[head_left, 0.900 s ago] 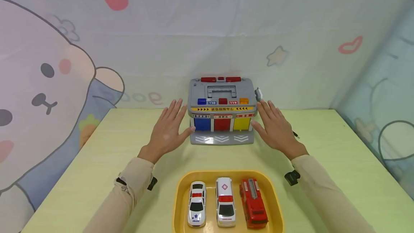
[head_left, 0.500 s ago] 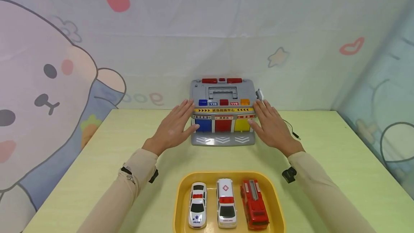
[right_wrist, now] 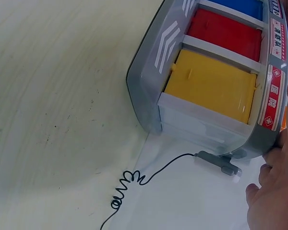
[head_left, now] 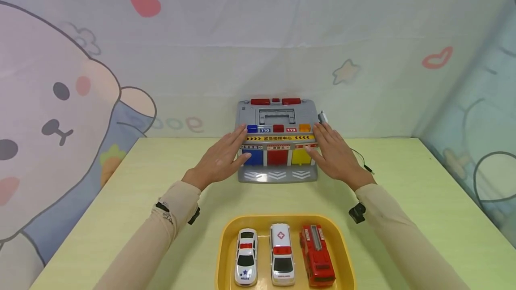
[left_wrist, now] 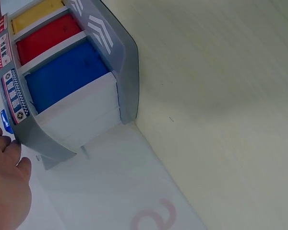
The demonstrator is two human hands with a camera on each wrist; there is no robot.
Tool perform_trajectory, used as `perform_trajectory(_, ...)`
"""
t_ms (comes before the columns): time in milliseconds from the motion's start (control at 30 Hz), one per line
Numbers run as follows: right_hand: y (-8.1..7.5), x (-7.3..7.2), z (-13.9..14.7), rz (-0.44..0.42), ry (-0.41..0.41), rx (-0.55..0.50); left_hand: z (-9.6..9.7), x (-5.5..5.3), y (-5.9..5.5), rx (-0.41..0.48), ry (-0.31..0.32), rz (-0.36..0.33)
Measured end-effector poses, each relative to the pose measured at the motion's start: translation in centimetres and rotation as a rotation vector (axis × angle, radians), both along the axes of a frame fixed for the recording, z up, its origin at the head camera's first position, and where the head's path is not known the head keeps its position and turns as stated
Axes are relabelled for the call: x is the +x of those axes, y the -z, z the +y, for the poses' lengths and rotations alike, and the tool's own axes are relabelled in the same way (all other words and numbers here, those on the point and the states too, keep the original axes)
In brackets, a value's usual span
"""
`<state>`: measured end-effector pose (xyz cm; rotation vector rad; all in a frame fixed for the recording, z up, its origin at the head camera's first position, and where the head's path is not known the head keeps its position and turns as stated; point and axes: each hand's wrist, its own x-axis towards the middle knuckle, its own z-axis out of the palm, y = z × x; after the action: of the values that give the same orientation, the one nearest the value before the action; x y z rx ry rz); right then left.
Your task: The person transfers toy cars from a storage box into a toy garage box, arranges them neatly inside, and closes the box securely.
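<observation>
A grey toy rescue station (head_left: 278, 115) with blue, red and yellow garage doors stands at the back of the table. My left hand (head_left: 219, 158) reaches to its front left roof corner, fingers straight. At the opposite front corner, my right hand (head_left: 335, 153) lies with straight fingers over the roof edge. Both sets of fingertips appear to touch the roof, and neither hand grips anything. In the wrist views, the left hand (left_wrist: 7, 184) and right hand (right_wrist: 276, 191) show at the roof edge beside the side walls.
Nearest me, a yellow tray (head_left: 224, 236) holds a police car (head_left: 246, 258), an ambulance (head_left: 282, 254) and a red fire engine (head_left: 317, 256). A small grey handset (right_wrist: 218, 162) on a coiled black cord (right_wrist: 122, 187) hangs at the station's right side. A printed cloth backdrop (head_left: 242, 35) rises behind.
Both hands have moved inward, from beside the toy station onto its front roof corners. The tray and its vehicles stay in place.
</observation>
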<state>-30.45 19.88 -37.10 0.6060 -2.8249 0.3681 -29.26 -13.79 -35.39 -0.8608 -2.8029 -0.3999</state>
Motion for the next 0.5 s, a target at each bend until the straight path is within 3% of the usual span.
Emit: perform_trajectory(500, -0.4, -1.3, 0.2, 0.001, -0.046, 0.014, -0.3, -0.6, -0.2, -0.042, 0.007, -0.014)
